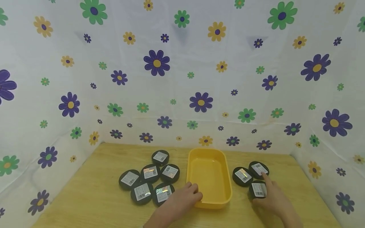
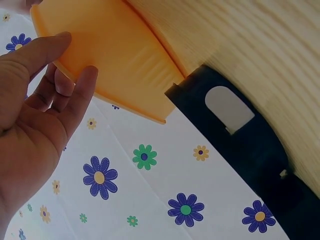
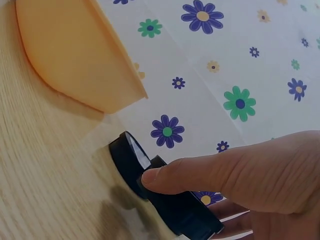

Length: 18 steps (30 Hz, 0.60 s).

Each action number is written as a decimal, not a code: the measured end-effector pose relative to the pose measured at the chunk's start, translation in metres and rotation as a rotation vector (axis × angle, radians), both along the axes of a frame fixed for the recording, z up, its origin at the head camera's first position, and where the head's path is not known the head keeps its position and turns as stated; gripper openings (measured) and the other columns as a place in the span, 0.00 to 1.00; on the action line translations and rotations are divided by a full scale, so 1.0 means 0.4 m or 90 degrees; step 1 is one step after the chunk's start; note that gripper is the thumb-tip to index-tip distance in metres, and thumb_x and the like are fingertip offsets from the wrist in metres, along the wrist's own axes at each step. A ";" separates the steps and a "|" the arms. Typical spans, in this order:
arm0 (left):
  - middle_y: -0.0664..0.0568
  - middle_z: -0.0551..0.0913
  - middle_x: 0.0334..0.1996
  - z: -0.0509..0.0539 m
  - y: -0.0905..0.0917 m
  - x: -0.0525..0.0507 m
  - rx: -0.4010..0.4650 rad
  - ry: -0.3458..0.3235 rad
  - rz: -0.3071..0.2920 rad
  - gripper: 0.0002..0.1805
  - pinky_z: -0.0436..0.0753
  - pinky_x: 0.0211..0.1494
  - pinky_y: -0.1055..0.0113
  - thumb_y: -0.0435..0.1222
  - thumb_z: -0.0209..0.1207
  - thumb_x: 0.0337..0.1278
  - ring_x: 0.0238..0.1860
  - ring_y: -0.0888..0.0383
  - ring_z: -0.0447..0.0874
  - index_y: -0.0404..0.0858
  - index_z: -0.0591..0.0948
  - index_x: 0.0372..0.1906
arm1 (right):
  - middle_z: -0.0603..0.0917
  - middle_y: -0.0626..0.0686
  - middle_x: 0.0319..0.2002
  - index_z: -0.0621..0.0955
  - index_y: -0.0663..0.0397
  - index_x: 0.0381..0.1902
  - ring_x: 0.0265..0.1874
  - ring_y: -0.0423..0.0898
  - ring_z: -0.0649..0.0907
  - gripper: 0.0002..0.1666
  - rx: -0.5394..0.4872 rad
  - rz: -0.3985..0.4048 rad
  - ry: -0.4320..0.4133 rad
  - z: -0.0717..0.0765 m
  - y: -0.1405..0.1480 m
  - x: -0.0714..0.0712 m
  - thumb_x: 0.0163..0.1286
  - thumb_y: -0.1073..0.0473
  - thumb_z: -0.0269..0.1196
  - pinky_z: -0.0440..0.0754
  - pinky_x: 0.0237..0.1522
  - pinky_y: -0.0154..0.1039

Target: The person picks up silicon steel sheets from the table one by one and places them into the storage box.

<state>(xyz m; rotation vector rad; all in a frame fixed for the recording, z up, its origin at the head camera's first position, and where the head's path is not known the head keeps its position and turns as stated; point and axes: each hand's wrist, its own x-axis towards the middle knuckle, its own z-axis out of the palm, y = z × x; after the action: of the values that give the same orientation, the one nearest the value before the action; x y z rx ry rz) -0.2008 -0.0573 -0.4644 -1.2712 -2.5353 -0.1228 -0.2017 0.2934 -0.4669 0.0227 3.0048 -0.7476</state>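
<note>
In the head view, the left hand (image 1: 181, 201) grips the near left rim of a yellow tray (image 1: 211, 177). The left wrist view has the left hand (image 2: 37, 110) with thumb and fingers at the edge of the tray (image 2: 115, 50). The right hand (image 1: 275, 201) holds a black round container (image 1: 259, 190) with a white label, its index finger reaching over the container behind (image 1: 258, 169). From the right wrist, the thumb of the right hand (image 3: 250, 180) presses on the black container (image 3: 182, 212); its other fingers are partly hidden behind.
Several labelled black containers (image 1: 142, 192) lie left of the tray on the wooden table (image 1: 94, 190). Another container (image 1: 242, 176) lies between the tray and the right hand. A flower-patterned cloth (image 1: 182, 88) hangs behind and at both sides.
</note>
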 end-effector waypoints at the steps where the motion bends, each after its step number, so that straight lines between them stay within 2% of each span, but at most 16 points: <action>1: 0.60 0.70 0.33 0.000 0.001 0.000 -0.001 -0.007 0.003 0.08 0.68 0.31 0.81 0.34 0.66 0.56 0.34 0.64 0.67 0.49 0.79 0.37 | 0.68 0.82 0.57 0.53 0.70 0.74 0.49 0.68 0.78 0.69 0.000 -0.001 0.001 0.004 -0.001 0.002 0.45 0.47 0.78 0.75 0.52 0.67; 7: 0.60 0.71 0.34 -0.002 0.002 0.001 -0.007 -0.022 0.016 0.08 0.70 0.32 0.80 0.34 0.65 0.57 0.35 0.64 0.68 0.50 0.79 0.37 | 0.69 0.80 0.57 0.54 0.70 0.74 0.48 0.65 0.78 0.66 0.000 0.004 0.035 0.023 -0.012 0.016 0.47 0.49 0.77 0.76 0.51 0.65; 11: 0.60 0.71 0.34 -0.005 0.002 0.001 -0.008 -0.012 0.016 0.08 0.70 0.31 0.80 0.34 0.66 0.57 0.35 0.63 0.68 0.49 0.79 0.37 | 0.70 0.80 0.57 0.56 0.70 0.73 0.48 0.66 0.79 0.64 0.012 0.007 0.059 0.032 -0.019 0.023 0.48 0.48 0.77 0.77 0.49 0.64; 18: 0.60 0.71 0.34 -0.010 0.001 0.002 -0.005 0.008 0.008 0.09 0.70 0.30 0.80 0.35 0.67 0.55 0.35 0.63 0.68 0.49 0.79 0.37 | 0.70 0.80 0.57 0.56 0.67 0.73 0.48 0.67 0.80 0.65 0.040 -0.004 0.027 0.055 -0.036 0.027 0.49 0.41 0.76 0.78 0.47 0.66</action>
<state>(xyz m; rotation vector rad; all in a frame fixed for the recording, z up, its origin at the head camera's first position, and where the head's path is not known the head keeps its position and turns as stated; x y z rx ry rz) -0.2001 -0.0569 -0.4686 -1.2553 -2.5345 -0.1026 -0.1908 0.2788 -0.4450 0.0191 3.0695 -0.6637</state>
